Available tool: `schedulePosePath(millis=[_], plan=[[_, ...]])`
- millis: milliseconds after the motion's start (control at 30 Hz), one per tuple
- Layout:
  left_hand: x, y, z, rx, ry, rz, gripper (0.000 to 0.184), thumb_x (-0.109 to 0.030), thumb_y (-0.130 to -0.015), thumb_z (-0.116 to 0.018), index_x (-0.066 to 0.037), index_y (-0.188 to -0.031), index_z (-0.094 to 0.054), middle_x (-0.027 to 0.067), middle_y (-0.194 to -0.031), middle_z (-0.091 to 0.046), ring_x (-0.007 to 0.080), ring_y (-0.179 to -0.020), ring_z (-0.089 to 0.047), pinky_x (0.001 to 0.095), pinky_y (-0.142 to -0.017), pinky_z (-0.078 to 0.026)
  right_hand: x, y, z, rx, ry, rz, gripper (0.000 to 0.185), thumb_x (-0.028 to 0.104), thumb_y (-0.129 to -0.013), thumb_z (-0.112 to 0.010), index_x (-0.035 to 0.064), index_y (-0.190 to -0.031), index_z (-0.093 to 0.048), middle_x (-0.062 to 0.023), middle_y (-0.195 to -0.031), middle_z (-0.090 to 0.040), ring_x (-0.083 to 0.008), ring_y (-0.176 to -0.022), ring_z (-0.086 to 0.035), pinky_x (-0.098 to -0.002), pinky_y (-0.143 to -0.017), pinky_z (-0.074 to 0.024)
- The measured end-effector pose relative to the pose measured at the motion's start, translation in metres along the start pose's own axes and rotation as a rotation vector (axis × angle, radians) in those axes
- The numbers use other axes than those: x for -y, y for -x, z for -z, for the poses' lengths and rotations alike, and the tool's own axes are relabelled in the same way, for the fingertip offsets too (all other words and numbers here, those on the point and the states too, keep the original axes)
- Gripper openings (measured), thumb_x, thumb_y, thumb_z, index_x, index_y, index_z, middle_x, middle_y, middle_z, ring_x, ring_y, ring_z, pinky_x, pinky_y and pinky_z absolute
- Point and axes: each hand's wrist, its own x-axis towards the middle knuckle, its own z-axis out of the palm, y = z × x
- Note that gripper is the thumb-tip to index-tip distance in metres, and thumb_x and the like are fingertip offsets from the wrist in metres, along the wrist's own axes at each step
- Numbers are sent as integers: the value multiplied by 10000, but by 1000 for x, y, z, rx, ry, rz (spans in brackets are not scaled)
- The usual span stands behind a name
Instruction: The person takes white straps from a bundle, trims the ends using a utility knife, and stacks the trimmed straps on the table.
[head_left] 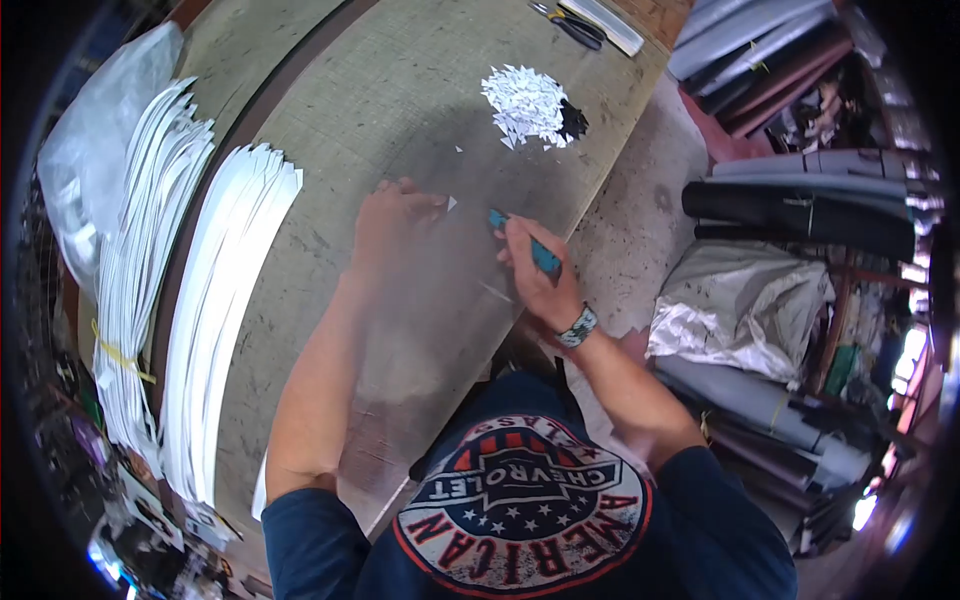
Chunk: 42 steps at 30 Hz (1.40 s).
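My left hand (392,222) is over the worktable, its fingers closed at the tip of a small white pointed piece (452,204). Whether more of that piece lies under the fingers is hidden. A short way to the right, my right hand (540,270) wraps round a teal-handled utility knife (546,258), its front end pointing up and left; the blade is too small to make out. Beyond both hands lies a heap of small white triangular offcuts (523,104), with some black bits (573,122) at its right side.
Long white strips (235,270) lie stacked at left, beside a tied bundle of strips (140,260) and a clear plastic bag (105,130). Pliers (572,24) and a white tray (605,25) sit at the far edge. Rolls of material (800,215) are stacked right of the table.
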Motion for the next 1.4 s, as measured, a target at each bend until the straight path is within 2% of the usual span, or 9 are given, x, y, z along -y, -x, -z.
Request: schedulePosePath(millis=[67,100,133,200,233,733,1033,1400], plan=[[4,0,-3,-23,-3,-35,263,-120,-878,-800,-163,-1133,-848,87,-960,-699,324,-936,-635,448,-836,-508,-4,14,-27,-109,-61,24,323,238,-1137,-575,-60,-1172,-696,-126,-890,-680,-160,-775,-675,-318,-715,-520],[10,-1,-7,-29,-17,-57,248,-144,-871,-797,-188,-1110,-852,80,-955,-704,317,-944,-648,450,-823,-515,-4,18,-36,-105,-60,13,329,236,-1135,-567,-62,-1213,-681,-159,-929,-680,-247,-809,-694,-351,-744,-527],[16,-1,-11,-38,-31,-77,235,-169,-864,-795,-212,-1086,-856,73,-949,-708,309,-952,-661,453,-810,-522,-8,20,-46,-140,-37,39,331,235,-1134,-562,-63,-1220,-678,-176,-947,-683,-284,-833,-695,-366,-759,-529],[10,-2,-7,-3,-1,-42,241,-125,-891,-798,-157,-1125,-851,88,-967,-705,313,-933,-641,441,-829,-518,-16,20,-62,-195,15,90,337,232,-1132,-552,-66,-1235,-672,-210,-982,-689,-359,-882,-697,-398,-788,-532],[7,-3,-5,8,14,-17,245,-103,-905,-800,-129,-1144,-848,96,-976,-704,314,-923,-631,435,-838,-516,-17,20,-66,-197,24,85,345,233,-1129,-544,-66,-1251,-665,-244,-1029,-691,-425,-939,-686,-436,-823,-535],[8,-3,-2,-11,30,-76,247,-69,-893,-812,-125,-1130,-854,88,-925,-687,298,-869,-627,417,-799,-509,-12,10,-79,-203,94,80,337,216,-1126,-530,-58,-1264,-668,-218,-1008,-687,-367,-887,-701,-433,-798,-542],[10,-2,-4,-35,15,-99,259,-61,-878,-826,-133,-1126,-854,81,-928,-677,291,-872,-627,420,-784,-503,-7,8,-80,-189,91,56,331,212,-1121,-536,-62,-1254,-666,-224,-999,-682,-385,-904,-692,-448,-822,-538],[5,-5,-2,23,-90,-100,209,-130,-945,-785,-167,-1145,-835,62,-994,-678,287,-946,-642,427,-806,-488,3,-3,-80,-169,151,103,224,118,-1073,-569,-68,-1160,-657,-255,-1009,-675,-445,-893,-670,-475,-787,-531]])
